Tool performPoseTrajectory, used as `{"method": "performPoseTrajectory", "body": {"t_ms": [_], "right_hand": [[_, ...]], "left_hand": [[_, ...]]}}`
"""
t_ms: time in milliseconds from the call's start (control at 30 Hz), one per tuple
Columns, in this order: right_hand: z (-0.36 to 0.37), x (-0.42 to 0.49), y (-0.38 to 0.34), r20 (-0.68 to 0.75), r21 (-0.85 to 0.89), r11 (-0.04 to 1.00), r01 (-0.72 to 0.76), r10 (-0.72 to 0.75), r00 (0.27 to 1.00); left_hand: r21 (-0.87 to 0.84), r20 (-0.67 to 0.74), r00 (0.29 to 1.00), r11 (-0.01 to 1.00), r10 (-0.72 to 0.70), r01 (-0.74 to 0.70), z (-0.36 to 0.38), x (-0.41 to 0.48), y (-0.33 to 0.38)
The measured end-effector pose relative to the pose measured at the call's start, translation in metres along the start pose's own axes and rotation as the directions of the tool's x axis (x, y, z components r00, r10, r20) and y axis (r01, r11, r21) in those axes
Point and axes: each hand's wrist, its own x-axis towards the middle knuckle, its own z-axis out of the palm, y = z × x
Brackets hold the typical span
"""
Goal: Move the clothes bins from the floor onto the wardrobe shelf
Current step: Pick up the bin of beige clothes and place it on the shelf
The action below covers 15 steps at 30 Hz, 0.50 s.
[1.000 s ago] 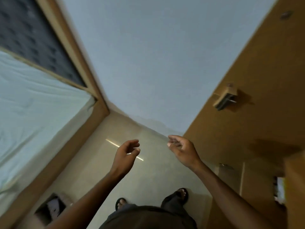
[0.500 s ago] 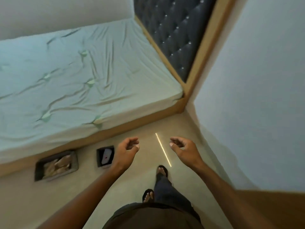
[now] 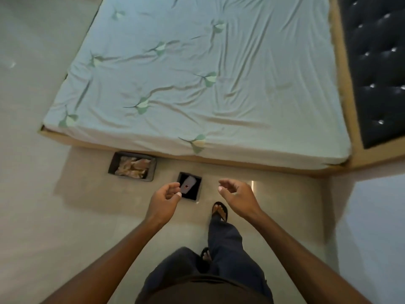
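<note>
Both bins on floor (image 3: 87,216) beside bed (image 3: 197,84): long bin (image 3: 113,166) with beige clothes, long axis parallel to bed edge, small squarish bin (image 3: 199,190) just right; left hand (image 3: 163,201) and right hand (image 3: 237,198) loosely curled, empty

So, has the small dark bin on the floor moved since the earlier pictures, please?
No. The small bin keeps its place beside the bed frame, right of the larger bin; only the camera has turned.

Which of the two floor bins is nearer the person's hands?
The small square bin, just beyond the left hand; the wider bin lies further off to the left.
</note>
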Motion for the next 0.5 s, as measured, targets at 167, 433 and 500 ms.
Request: {"method": "performPoseTrajectory", "body": {"t_ms": [167, 433, 500], "right_hand": [[0.036, 0.070, -0.033, 0.153, -0.080, 0.996, 0.030, -0.017, 0.988], [0.136, 0.175, -0.060, 0.222, -0.140, 0.990, -0.003, 0.034, 0.975], [0.180, 0.208, -0.055, 0.213, -0.146, 0.988, -0.050, 0.081, 0.974]], "left_hand": [[-0.076, -0.098, 0.990, 0.993, -0.097, 0.089, -0.038, 0.043, -0.005], [-0.120, -0.117, 0.976, 0.978, -0.186, 0.172, -0.122, 0.134, -0.056], [-0.096, -0.087, 0.977, 0.978, -0.196, 0.188, -0.150, 0.174, -0.084]]}}
